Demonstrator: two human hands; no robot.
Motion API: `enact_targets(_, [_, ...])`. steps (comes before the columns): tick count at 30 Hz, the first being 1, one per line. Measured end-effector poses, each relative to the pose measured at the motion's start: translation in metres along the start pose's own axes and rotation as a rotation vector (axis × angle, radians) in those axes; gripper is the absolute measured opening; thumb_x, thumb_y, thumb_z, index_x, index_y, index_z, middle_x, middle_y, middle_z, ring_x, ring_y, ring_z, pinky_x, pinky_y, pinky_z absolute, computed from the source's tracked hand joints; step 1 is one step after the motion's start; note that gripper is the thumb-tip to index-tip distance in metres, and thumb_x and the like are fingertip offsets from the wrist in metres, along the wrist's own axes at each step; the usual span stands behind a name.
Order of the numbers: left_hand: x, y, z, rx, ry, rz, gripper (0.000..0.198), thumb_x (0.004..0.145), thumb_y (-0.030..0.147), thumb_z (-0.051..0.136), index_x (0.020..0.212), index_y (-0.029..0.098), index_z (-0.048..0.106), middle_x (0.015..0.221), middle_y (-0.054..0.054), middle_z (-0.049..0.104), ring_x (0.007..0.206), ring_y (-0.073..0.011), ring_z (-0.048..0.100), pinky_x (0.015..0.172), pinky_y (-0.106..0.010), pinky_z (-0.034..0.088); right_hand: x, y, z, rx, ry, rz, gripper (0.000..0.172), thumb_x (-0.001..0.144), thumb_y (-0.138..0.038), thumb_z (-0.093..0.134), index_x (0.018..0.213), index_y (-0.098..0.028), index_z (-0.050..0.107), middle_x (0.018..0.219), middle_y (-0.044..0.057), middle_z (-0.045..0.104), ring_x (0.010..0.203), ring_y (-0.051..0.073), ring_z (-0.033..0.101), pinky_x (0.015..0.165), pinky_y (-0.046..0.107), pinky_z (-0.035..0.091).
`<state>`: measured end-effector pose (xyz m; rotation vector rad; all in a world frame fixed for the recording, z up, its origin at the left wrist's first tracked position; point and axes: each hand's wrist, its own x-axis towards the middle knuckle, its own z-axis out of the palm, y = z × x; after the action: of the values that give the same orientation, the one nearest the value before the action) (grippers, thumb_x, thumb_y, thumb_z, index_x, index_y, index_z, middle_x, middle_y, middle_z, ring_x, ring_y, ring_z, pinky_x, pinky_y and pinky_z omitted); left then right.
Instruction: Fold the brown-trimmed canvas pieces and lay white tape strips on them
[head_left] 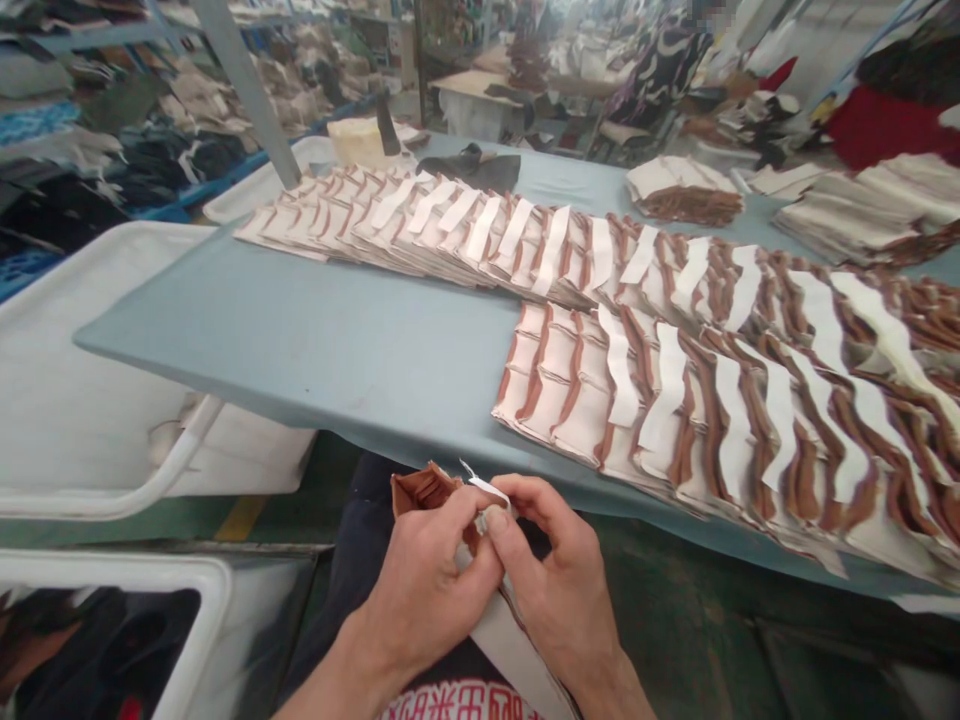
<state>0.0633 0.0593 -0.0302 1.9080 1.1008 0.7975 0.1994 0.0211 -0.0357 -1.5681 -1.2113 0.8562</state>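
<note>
Both hands meet just off the table's near edge, over the lap. My left hand (435, 575) is closed around a bundle of brown and cream fabric pieces (424, 488), whose brown end sticks out above its knuckles. My right hand (559, 570) pinches a narrow white strip (489, 490) at the top of the bundle, thumb and fingers touching the left fingertips. A cream length of the bundle hangs down between the wrists. The strip's far end is hidden by the fingers.
Rows of layered cream and brown pieces with white strips (664, 385) cover the right of the blue-grey table (322, 335). White bins (161, 500) stand at the left. A metal post (247, 90) rises behind. A person (660, 60) is in the background.
</note>
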Motion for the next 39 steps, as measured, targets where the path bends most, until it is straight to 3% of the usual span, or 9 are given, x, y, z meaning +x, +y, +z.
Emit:
enact_targets(7, [-0.017, 0.000, -0.002, -0.437, -0.088, -0.259, 0.021, 0.103, 0.038, 0.048, 0.111, 0.021, 0.059, 0.073, 0.004, 0.055, 0.062, -0.0136, 0.053, 0.061, -0.025, 0.042, 0.010, 0.017, 0.006, 0.258, 0.114, 0.195, 0.034, 0.094, -0.047, 0.062, 0.077, -0.019, 0.070, 0.069, 0.001, 0.071, 0.063, 0.015, 0.065, 0.062, 0.024, 0.053])
enact_targets(11, [-0.043, -0.015, 0.000, -0.763, -0.040, -0.536, 0.036, 0.092, 0.053, 0.068, 0.094, 0.023, 0.048, 0.075, 0.006, 0.050, 0.060, -0.0113, 0.047, 0.057, -0.022, 0.038, -0.005, 0.034, 0.019, 0.250, 0.177, 0.274, 0.036, 0.092, -0.052, 0.064, 0.081, -0.018, 0.068, 0.071, 0.003, 0.072, 0.059, 0.015, 0.064, 0.059, 0.026, 0.052])
enact_targets(15, [-0.064, -0.029, -0.008, -0.710, -0.083, -0.730, 0.047, 0.087, 0.062, 0.071, 0.085, 0.019, 0.052, 0.067, 0.006, 0.050, 0.057, -0.0101, 0.041, 0.056, -0.022, 0.032, -0.023, 0.046, 0.034, 0.251, 0.128, 0.302, 0.038, 0.094, -0.053, 0.062, 0.077, -0.019, 0.066, 0.068, 0.002, 0.070, 0.057, 0.015, 0.062, 0.058, 0.026, 0.051])
enact_targets(18, [-0.071, -0.032, -0.019, -0.551, -0.107, -0.704, 0.051, 0.089, 0.065, 0.066, 0.079, 0.016, 0.057, 0.068, 0.002, 0.052, 0.060, -0.0111, 0.038, 0.057, -0.023, 0.030, -0.027, 0.044, 0.032, 0.276, 0.116, 0.285, 0.036, 0.093, -0.052, 0.064, 0.075, -0.021, 0.066, 0.066, 0.002, 0.069, 0.060, 0.017, 0.062, 0.060, 0.027, 0.051])
enact_targets(22, [-0.068, -0.030, -0.027, -0.447, -0.109, -0.628, 0.046, 0.094, 0.059, 0.061, 0.080, 0.015, 0.062, 0.073, 0.000, 0.057, 0.067, -0.0143, 0.045, 0.062, -0.025, 0.035, -0.032, 0.013, -0.006, 0.419, 0.051, 0.332, 0.041, 0.085, -0.057, 0.075, 0.070, -0.021, 0.065, 0.064, 0.002, 0.067, 0.059, 0.015, 0.059, 0.057, 0.025, 0.050])
enact_targets(26, [-0.049, -0.022, -0.026, -0.404, -0.085, -0.503, 0.042, 0.099, 0.051, 0.055, 0.083, 0.015, 0.068, 0.083, -0.004, 0.066, 0.076, -0.0181, 0.055, 0.070, -0.028, 0.041, -0.043, -0.026, -0.049, 0.647, -0.352, 0.572, 0.050, 0.085, -0.067, 0.072, 0.073, -0.019, 0.064, 0.054, -0.003, 0.054, 0.040, 0.006, 0.032, 0.039, 0.020, 0.024])
enact_targets(32, [-0.020, -0.002, -0.024, -0.347, -0.082, -0.321, 0.037, 0.104, 0.040, 0.050, 0.084, 0.017, 0.070, 0.077, 0.000, 0.063, 0.069, -0.0146, 0.051, 0.065, -0.026, 0.038, -0.030, -0.027, -0.042, -0.031, -0.270, 0.178, 0.033, 0.099, -0.040, 0.059, 0.074, -0.020, 0.067, 0.067, 0.000, 0.065, 0.061, 0.014, 0.057, 0.059, 0.025, 0.043])
enact_targets(36, [-0.016, 0.001, -0.020, -0.427, -0.037, -0.315, 0.039, 0.103, 0.041, 0.050, 0.076, 0.017, 0.064, 0.068, 0.003, 0.051, 0.060, -0.0121, 0.040, 0.056, -0.026, 0.032, -0.019, -0.026, -0.028, -0.114, -0.110, -0.035, 0.026, 0.098, -0.032, 0.060, 0.074, -0.022, 0.065, 0.066, -0.002, 0.065, 0.060, 0.014, 0.059, 0.058, 0.026, 0.044])
enact_targets(39, [-0.017, -0.006, -0.013, -0.524, -0.008, -0.358, 0.043, 0.103, 0.044, 0.051, 0.070, 0.018, 0.058, 0.064, 0.004, 0.044, 0.058, -0.0114, 0.035, 0.054, -0.026, 0.030, -0.016, -0.029, -0.022, -0.076, -0.079, -0.180, 0.022, 0.097, -0.024, 0.060, 0.075, -0.023, 0.065, 0.082, 0.002, 0.071, 0.080, 0.018, 0.066, 0.073, 0.030, 0.050])
